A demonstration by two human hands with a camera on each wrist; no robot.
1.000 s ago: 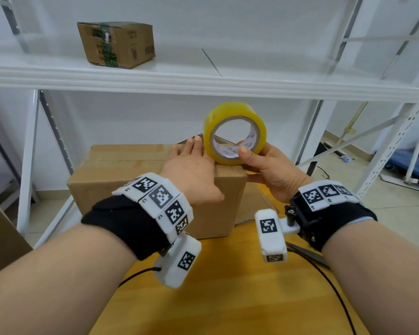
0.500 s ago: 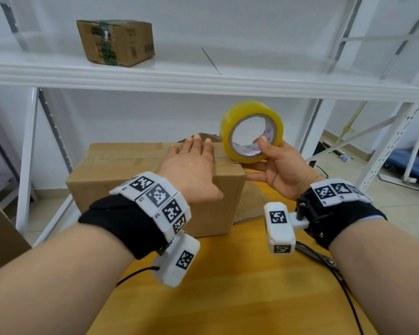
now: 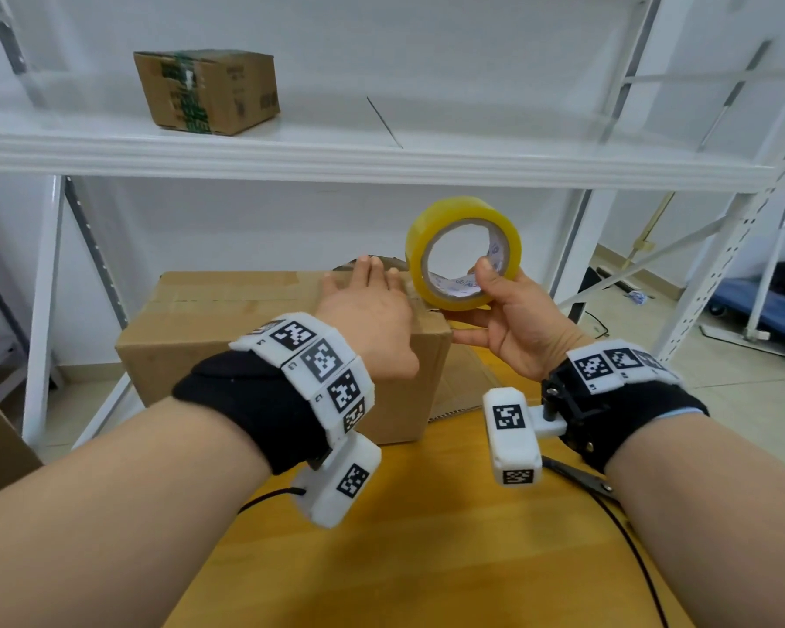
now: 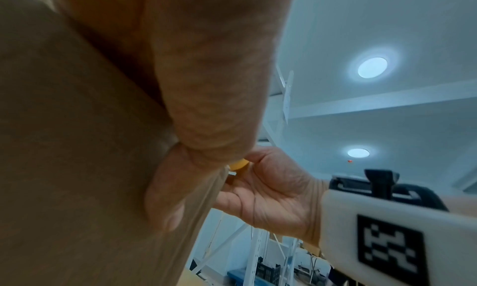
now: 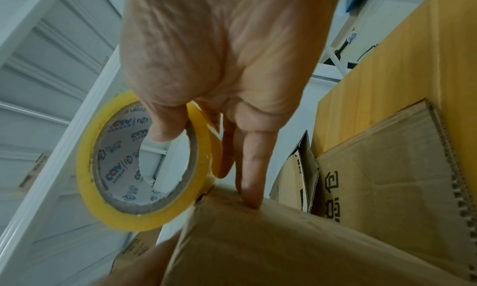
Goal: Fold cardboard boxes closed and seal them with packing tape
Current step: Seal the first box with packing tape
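Left hand [image 3: 367, 317] lies flat on the box [image 3: 227, 319]; right hand [image 3: 515, 326] pinches the tape [image 3: 463, 252] at its 3 o'clock.

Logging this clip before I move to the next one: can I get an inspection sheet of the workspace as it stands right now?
Surface: yellow wooden table, bare wood near the person.
Job's things: large cardboard box on the table, top flaps down; yellow tape roll held at its right top edge.
Clutter: flattened cardboard lying right of the box; scissors partly hidden under the right wrist.
Hands: left hand flat on the box top; right hand grips the roll, thumb through its core.
Cables: black cable running across the table.
Surroundings: white metal shelf with a small taped box.
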